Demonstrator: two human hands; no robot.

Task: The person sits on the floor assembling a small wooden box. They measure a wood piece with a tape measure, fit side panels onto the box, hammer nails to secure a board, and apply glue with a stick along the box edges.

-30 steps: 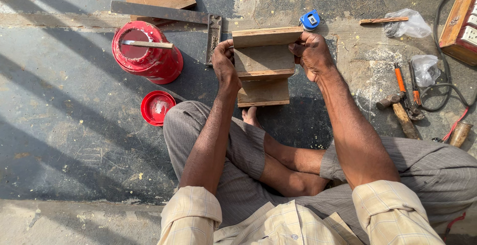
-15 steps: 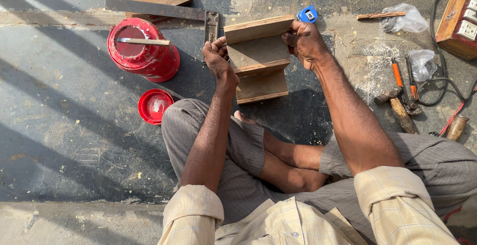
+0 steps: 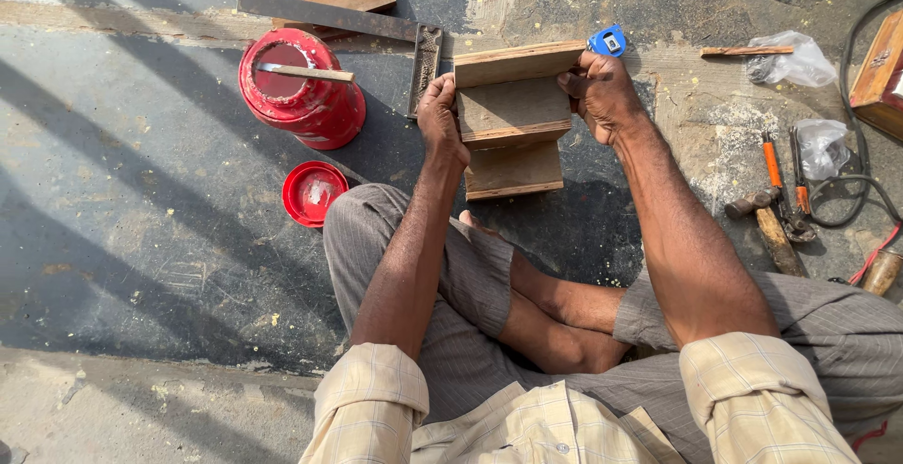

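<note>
Wooden box [image 3: 513, 116] lifted slightly farther from body, perhaps tilted more.

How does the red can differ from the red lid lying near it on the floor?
The red can is a tall, bulky container standing open, while the red lid is a flat shallow disc. The can has a thin wooden stick resting across its mouth; the lid carries nothing. The can sits further from the person's knee, by the metal square; the lid lies close to the knee. Both are round, red and untouched by either hand.
</note>
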